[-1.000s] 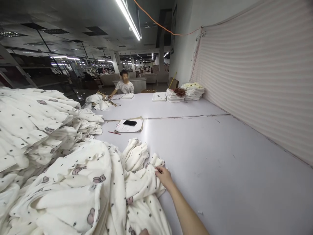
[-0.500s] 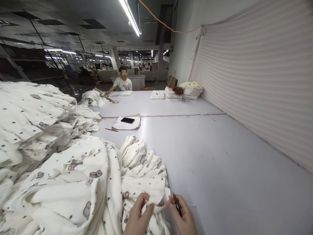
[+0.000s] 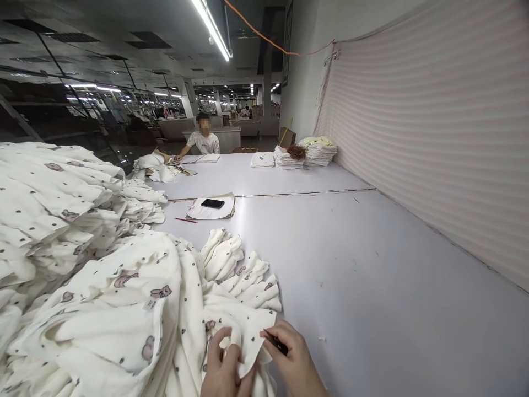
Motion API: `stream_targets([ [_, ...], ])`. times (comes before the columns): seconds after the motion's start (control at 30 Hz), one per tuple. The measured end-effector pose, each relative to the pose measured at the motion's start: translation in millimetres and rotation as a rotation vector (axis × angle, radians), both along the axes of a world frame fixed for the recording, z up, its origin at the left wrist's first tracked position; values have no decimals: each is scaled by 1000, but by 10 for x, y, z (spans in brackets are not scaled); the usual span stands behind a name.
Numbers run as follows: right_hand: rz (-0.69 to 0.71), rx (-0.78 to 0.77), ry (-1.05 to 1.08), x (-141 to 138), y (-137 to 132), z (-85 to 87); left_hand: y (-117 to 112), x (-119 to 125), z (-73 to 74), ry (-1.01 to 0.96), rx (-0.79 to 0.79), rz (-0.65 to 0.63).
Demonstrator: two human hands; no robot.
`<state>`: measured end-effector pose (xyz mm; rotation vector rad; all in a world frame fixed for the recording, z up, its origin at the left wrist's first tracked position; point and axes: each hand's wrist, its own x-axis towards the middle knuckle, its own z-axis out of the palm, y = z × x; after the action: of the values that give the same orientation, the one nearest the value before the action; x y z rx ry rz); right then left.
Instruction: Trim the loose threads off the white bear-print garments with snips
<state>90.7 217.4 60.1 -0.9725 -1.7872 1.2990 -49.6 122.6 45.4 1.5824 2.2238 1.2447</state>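
White fleecy garments (image 3: 149,325) printed with brown animal figures and dark dots are heaped at the left and in front of me. My left hand (image 3: 225,366) is closed on the white fabric (image 3: 254,336) at the near right of the heap, its fingers partly behind a fold. Dark, pointed thread snips (image 3: 276,342) are gripped in my right hand (image 3: 294,355), tips toward the fabric's edge. The right fingertips are at that edge; whether they also pinch it I cannot tell. A small label (image 3: 151,304) shows on the garment to the left.
On the pale table (image 3: 372,286) a black phone (image 3: 212,204) lies on papers (image 3: 196,210), beside a red pencil (image 3: 185,220). Folded white stacks (image 3: 318,153) stand at the far end. A person (image 3: 205,142) sits across the table. A striped curtain (image 3: 433,121) hangs along the right.
My left hand has moved slightly left and down, turning the fabric so a flat corner shows. My right hand has shifted left, and the snips now point leftward.
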Motion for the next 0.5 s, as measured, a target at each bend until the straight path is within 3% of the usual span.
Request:
stream_targets([
  [0.1, -32, -113, 87, 42, -67, 38, 8, -37, 66, 80, 121, -130],
  [0.2, -68, -219, 149, 74, -94, 28, -3, -75, 112, 36, 203, -297],
  [0.37, 5, -82, 62, 68, -163, 70, -58, -79, 90, -37, 167, -270],
  [0.5, -52, 50, -84, 103, -205, 222, -66, -67, 93, -62, 157, -257],
])
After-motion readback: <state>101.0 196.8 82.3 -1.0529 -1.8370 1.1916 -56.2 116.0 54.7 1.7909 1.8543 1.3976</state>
